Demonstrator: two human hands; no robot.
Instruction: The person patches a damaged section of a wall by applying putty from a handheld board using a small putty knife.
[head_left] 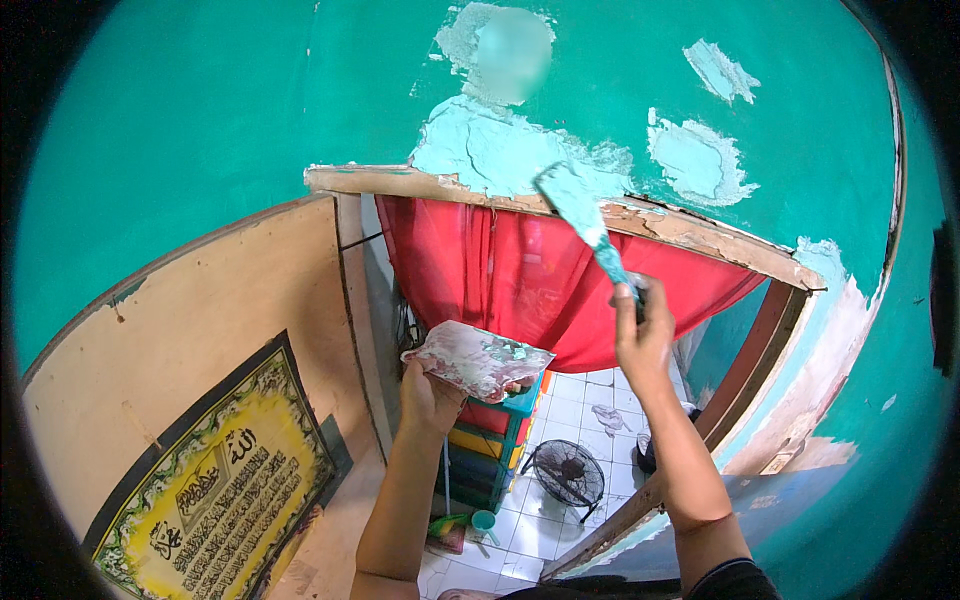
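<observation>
My right hand [645,335] grips the handle of a putty knife [573,210], raised toward the wall above a doorway. Pale turquoise putty coats its blade, whose tip overlaps the lower edge of a wide, rough putty patch [490,145]; whether it touches cannot be told. My left hand [432,398] holds a flat, thin board [478,352] from below, its top smeared with white and turquoise putty. Under the patch runs the worn wooden door lintel [400,182], its paint chipped. A red curtain [470,260] hangs just beneath it.
More putty patches [697,162] dot the green wall [200,150]. Below are a black fan [567,472], a multicoloured drawer unit [480,440] and a green cup [484,521] on white tiles [540,515]. A framed yellow wall hanging [225,480] is at left; a door post [750,370] stands right.
</observation>
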